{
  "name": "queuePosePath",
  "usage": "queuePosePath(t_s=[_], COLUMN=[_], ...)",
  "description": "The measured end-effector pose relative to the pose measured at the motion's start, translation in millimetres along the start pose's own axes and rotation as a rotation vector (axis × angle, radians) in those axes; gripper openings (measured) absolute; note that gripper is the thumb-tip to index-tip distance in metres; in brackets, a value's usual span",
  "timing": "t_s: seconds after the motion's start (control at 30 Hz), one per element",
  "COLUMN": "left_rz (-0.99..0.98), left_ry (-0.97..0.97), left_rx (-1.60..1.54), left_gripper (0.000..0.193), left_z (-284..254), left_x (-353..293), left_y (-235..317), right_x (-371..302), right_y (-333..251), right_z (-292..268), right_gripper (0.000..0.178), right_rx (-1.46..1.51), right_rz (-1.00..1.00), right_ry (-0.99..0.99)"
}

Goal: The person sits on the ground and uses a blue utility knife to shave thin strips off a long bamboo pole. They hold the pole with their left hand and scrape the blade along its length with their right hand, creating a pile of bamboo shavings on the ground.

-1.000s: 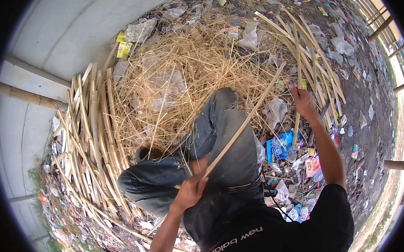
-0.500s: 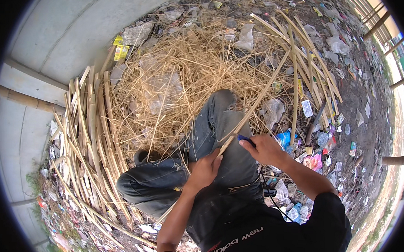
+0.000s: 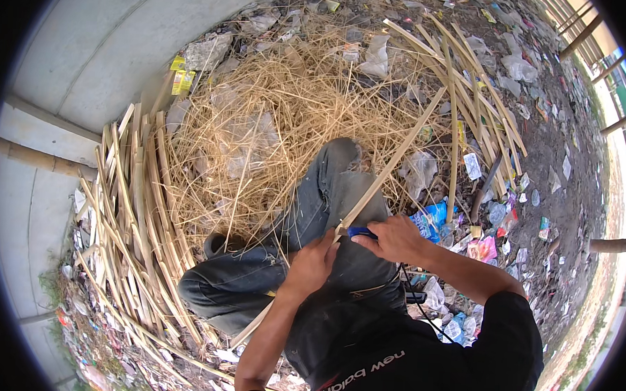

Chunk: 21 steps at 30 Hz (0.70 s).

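Note:
My left hand is closed around the lower end of a long, pale bamboo strip, which slants up to the right across my knee. In my closed right hand is a knife with a blue handle. Its blade meets the strip just ahead of my left fingers; most of the blade is hard to make out. Both hands are in front of my lap, over my dark jeans, with the knife between them.
Split bamboo strips lie heaped at my left, beside a grey wall. Tangled thin shavings cover the ground ahead. More strips lie at the far right, among scattered plastic litter and a blue wrapper.
My right hand and the knife have moved down and left along the strip, closer to my left hand. The strip has turned slightly, showing a broader face.

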<state>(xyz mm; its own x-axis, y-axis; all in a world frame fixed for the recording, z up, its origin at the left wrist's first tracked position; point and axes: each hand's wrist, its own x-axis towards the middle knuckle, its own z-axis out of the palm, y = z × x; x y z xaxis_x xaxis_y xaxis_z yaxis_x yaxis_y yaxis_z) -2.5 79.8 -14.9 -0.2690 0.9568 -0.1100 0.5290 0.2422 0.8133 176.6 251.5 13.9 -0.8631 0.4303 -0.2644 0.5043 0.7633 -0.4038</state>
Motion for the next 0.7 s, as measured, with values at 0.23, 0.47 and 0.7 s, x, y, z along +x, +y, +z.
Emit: queuePosePath(t_s=[0.23,0.47,0.7], left_rz=[0.0,-0.043,-0.104], left_ry=[-0.078,-0.092,-0.116], left_rx=[-0.026,-0.029,-0.004], left_gripper=[0.037,0.037,0.037], left_z=[-32.8,-51.5,-51.5], left_x=[-19.2,-76.3,-80.5], left_y=[-4.4,-9.7,-21.2], right_x=[25.8,36.8,12.9], right_y=[61.7,184.2,68.3], right_z=[2.6,-70.1,-29.6], right_gripper=[0.063,0.069,0.07], right_rx=[-0.008,0.032,0.073], right_rz=[0.171,0.47,0.277], right_ry=[0.41,0.428,0.117])
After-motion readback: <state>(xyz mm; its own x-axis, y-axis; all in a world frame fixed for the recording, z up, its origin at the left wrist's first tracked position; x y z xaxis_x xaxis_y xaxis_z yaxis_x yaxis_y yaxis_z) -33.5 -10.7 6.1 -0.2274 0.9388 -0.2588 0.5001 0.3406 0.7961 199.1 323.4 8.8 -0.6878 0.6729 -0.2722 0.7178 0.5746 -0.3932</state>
